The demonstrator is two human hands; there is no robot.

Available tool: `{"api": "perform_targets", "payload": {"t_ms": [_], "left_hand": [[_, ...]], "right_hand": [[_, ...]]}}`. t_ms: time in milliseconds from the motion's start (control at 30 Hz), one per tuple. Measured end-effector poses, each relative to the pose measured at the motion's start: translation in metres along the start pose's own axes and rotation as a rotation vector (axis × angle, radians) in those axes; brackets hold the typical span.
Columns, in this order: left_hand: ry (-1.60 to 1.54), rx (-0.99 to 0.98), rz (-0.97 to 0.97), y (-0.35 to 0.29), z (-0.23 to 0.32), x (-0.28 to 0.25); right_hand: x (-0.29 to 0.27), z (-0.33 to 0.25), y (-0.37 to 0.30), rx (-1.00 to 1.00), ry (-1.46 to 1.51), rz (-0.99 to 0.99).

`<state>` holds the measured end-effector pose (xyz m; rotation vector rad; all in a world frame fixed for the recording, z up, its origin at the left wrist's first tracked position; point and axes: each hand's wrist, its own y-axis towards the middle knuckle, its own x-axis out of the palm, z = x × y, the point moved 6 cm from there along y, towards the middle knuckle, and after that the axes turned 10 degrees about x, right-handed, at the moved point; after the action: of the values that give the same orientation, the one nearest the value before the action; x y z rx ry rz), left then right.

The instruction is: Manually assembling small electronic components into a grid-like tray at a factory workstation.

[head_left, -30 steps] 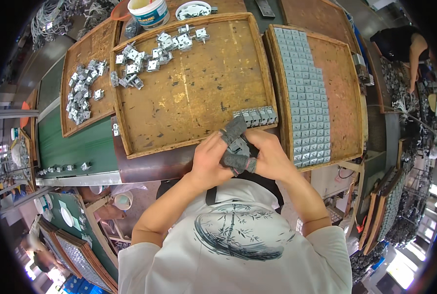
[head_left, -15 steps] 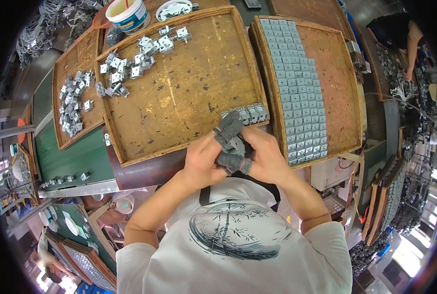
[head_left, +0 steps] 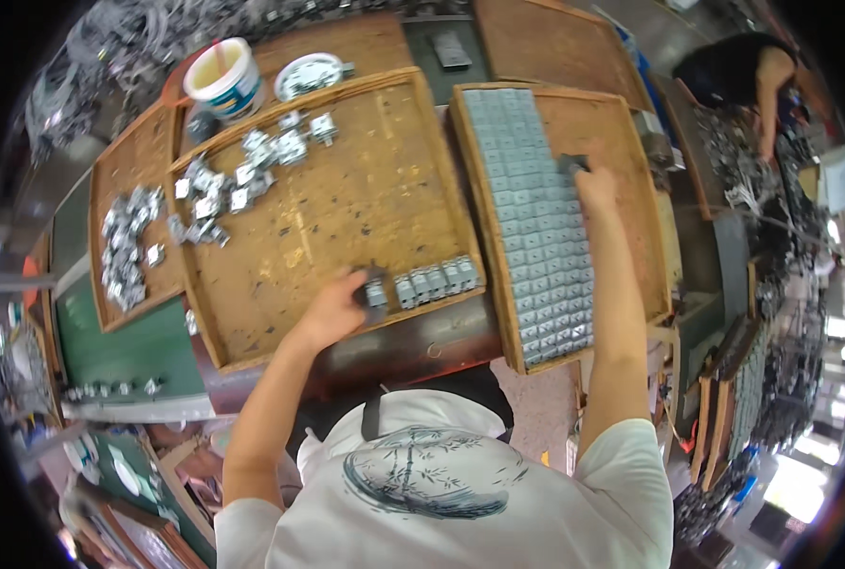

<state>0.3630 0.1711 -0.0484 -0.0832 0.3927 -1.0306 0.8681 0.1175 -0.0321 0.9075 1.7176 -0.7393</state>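
While the left hand (head_left: 335,311) pinches a metal block (head_left: 375,295) beside the short row (head_left: 437,282), I think one bump could topple that row; I can't tell what the right hand (head_left: 593,187), by the packed blocks (head_left: 532,220), holds.

Blur softens the right hand (head_left: 597,188) and white glare (head_left: 798,493) burns at lower right in a bright, black-rimmed fisheye view, edges bowed.

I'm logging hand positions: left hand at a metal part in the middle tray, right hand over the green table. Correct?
Not quite: the right hand is over the right-hand tray, as the head view shows. The left hand is indeed at a metal part in the middle tray.
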Motion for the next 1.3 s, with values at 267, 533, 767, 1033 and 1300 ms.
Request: {"api": "perform_targets", "payload": {"t_ms": [267, 533, 767, 1033, 1300], "left_hand": [[0.027, 0.201, 0.192, 0.000, 0.030, 0.011], [0.983, -0.406, 1.208, -0.204, -0.020, -0.175], [0.335, -0.511, 0.932, -0.228, -0.117, -0.206], [-0.768, 0.001, 1.169, -0.233, -0.146, -0.180], [-1.428, 0.498, 0.534, -0.128, 0.038, -0.060]], "right_hand": [[0.004, -0.026, -0.020, 0.299, 0.998, -0.536], [-0.034, -0.009, -0.027, 0.007, 1.303, -0.294], [-0.028, -0.081, -0.141, -0.065, 1.481, -0.530], [-0.048, -0.115, -0.237, -0.181, 1.200, -0.492], [-0.055, -0.138, -0.285, -0.288, 1.121, -0.587]]}}
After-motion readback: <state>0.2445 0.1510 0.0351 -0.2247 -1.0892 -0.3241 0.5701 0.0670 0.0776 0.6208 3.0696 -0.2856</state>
